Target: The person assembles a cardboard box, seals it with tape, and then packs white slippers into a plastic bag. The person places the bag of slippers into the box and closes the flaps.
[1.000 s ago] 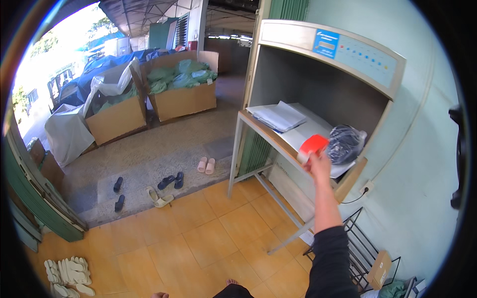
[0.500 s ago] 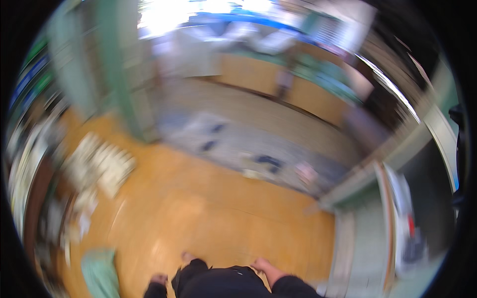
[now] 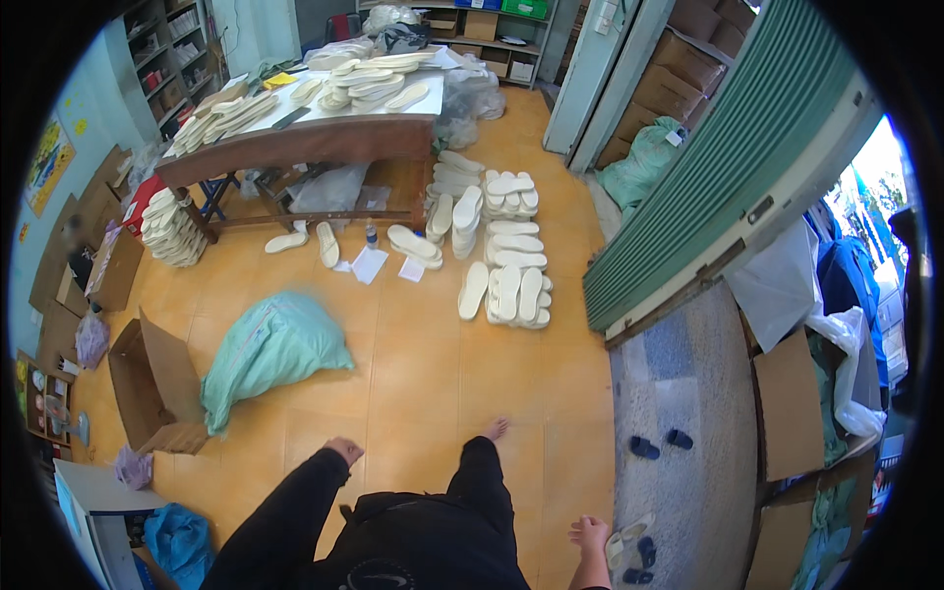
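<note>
My left hand [image 3: 345, 450] hangs away from my body above the tiled floor, its fingers loosely bent and holding nothing I can see. My right hand [image 3: 590, 533] is out to the right beside the doorway, empty, with its fingers slightly apart. Neither touches anything. Nearest to the left hand lies a full pale green sack [image 3: 275, 346], tied and slumped on the floor. Ahead, white shoe soles [image 3: 518, 295] stand in several stacks on the floor. More soles [image 3: 369, 84] are heaped on a white-topped wooden table [image 3: 315, 155].
An open cardboard box [image 3: 157, 388] stands left of the sack. A green folding door [image 3: 733, 162] edges the right side. Dark slippers [image 3: 644, 448] lie on the grey floor beyond it, near more boxes [image 3: 790, 408]. A bottle [image 3: 371, 236] and papers [image 3: 369, 265] lie before the table.
My view has turned left, from the doorway to the room with the table, sack and sole stacks. The earlier picture is blurred. A bare foot is now stepped forward and both arms are spread wider.
</note>
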Available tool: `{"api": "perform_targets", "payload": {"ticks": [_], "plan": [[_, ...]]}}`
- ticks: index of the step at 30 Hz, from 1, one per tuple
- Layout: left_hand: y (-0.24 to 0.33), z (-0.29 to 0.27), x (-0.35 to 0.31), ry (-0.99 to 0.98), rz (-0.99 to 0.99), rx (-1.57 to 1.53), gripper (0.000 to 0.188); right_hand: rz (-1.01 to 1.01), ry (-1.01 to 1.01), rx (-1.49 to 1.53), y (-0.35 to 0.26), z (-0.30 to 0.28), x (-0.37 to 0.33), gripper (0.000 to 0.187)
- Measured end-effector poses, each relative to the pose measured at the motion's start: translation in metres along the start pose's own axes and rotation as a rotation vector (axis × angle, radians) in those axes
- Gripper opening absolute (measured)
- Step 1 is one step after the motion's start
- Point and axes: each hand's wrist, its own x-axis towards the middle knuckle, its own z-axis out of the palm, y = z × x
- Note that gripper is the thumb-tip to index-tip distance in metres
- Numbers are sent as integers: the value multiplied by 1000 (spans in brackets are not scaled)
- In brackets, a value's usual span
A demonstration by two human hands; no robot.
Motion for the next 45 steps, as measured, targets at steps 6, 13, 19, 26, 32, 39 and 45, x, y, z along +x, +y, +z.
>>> {"api": "perform_targets", "payload": {"ticks": [6,13,19,26,32,39,45], "plan": [[40,-29,49,-140,-334,-6,37,273,-469,-764,-160,103,113,30],[146,-102,183,159,-378,-590,35,-500,-459,-815,-482,205,239,34],[225,-167,332,-121,-214,-171,40,-678,-220,-49,-664,198,305,30],[359,-314,473,125,-48,-384,32,-195,-293,-828,-605,124,408,22],[437,-325,582,239,-118,-587,28,457,-228,-615,-616,132,509,31],[647,-257,678,127,-246,10,53,-1214,-502,-1855,-883,187,769,12],[849,-327,740,187,-5,-27,58,-640,-376,-508,-1189,183,833,18]]}}
